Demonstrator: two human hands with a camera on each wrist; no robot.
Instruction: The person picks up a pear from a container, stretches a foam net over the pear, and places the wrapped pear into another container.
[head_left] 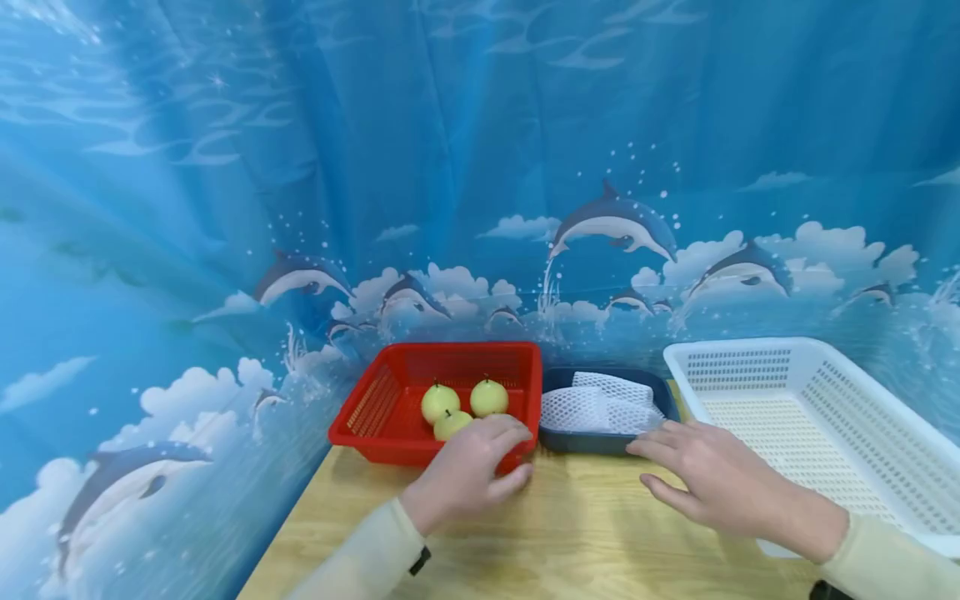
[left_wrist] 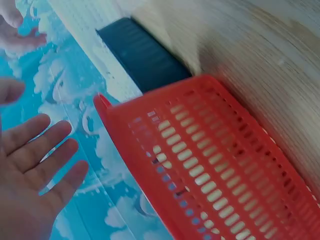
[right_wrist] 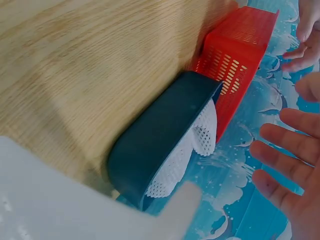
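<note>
Your left hand (head_left: 474, 463) and right hand (head_left: 705, 473) hold nothing, fingers loosely apart, so clear the rim of the red basket (head_left: 390, 451) and cup a pear (head_left: 490, 398) gently

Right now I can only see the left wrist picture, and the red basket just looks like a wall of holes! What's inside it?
Observer: Three yellow-green pears sit in the red basket, stems showing.
Operator: Ooh! And what's in the dark blue tray next to it?
Observer: White foam-net sleeves, lying in a loose heap.
Operator: Is the right hand holding one?
Observer: No. In the right wrist view its fingers are spread, with nothing in them.
</note>
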